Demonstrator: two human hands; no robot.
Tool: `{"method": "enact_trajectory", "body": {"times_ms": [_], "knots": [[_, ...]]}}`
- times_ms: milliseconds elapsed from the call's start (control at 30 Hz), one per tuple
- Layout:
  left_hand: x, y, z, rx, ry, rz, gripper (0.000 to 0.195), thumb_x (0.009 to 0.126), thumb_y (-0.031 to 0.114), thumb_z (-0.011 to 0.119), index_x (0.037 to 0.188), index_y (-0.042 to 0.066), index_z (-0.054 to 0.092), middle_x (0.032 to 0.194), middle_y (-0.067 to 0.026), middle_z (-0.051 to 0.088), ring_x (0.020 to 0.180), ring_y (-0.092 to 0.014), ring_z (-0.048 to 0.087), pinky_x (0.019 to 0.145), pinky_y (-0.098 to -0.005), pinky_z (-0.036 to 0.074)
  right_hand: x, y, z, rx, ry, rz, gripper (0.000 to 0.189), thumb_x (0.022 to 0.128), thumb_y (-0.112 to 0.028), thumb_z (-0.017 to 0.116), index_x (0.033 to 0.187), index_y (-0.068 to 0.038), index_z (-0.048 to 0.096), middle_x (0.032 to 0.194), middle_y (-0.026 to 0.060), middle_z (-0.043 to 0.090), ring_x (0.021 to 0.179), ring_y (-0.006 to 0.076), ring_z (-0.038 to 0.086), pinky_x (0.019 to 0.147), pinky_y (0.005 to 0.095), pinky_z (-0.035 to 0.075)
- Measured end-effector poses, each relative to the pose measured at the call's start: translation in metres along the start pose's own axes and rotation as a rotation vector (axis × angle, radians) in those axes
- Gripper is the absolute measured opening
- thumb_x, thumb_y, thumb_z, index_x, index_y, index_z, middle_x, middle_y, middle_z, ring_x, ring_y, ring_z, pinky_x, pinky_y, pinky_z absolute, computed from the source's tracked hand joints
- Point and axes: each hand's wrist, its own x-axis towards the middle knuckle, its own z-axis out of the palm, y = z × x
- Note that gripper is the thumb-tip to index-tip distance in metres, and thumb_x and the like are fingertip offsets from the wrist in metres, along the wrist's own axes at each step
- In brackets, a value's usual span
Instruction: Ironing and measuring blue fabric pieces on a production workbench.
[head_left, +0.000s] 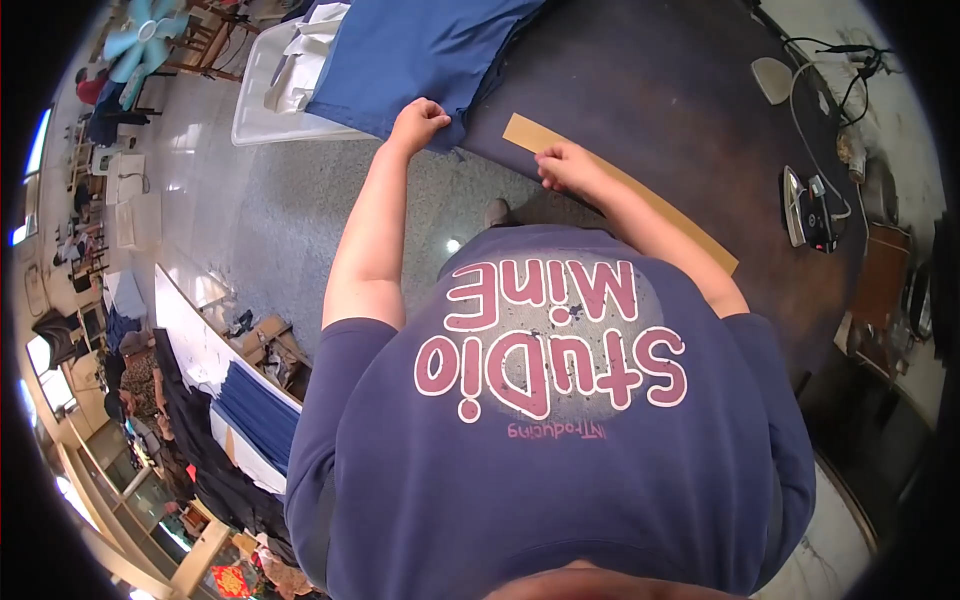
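Observation:
A piece of dark blue fabric lies across the dark table's left corner and over a white plastic bin, its lower edge hanging free. My left hand pinches this fabric near its lower edge. Over the near edge of the table, my right hand has its fingers curled; whether anything thin is between them cannot be made out. Partly under my right hand and forearm, a long tan strip, like cardboard or wood, runs slantwise on the table.
The translucent white bin holds crumpled white material. On the dark table stands a clothes iron with a cord at the right. A light blue fan is at the upper left. Another person is by a fabric-covered table at the left.

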Motion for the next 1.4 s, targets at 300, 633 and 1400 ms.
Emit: {"method": "enact_trajectory", "body": {"times_ms": [300,633,1400], "knots": [[0.011,-0.015,-0.017,-0.378,-0.291,-0.212,0.014,0.086,0.018,0.068,0.091,0.004,0.066,0.082,0.0029,0.062,0.077,-0.008,0.054,0.073,-0.0246,0.044,0.08,-0.076,0.047,0.153,-0.062,0.026,0.017,0.087,-0.016,0.056,0.097,-0.004,0.062,0.081,0.0037,0.061,0.066,0.0113,0.061,0.055,0.0246,0.047],[0.006,-0.022,-0.018,-0.506,-0.283,-0.181,0.014,0.086,0.017,0.068,0.09,0.005,0.065,0.083,0.0041,0.061,0.079,-0.006,0.052,0.073,-0.0227,0.042,0.101,-0.084,0.074,0.159,0.058,0.084,0.02,0.085,-0.025,0.061,0.089,-0.005,0.064,0.071,0.0009,0.055,0.055,0.0102,0.052,0.048,0.0248,0.042],[-0.021,0.009,-0.012,-1.375,-0.187,-0.521,0.04,0.088,0.04,0.063,0.092,0.0,0.06,0.079,-0.0137,0.067,0.072,-0.023,0.067,0.058,-0.0307,0.051,0.108,-0.097,0.083,0.697,-0.075,0.381,0.026,0.084,-0.015,0.07,0.07,-0.012,0.048,0.061,-0.0044,0.043,0.047,0.0038,0.04,0.04,0.0174,0.028]]}}
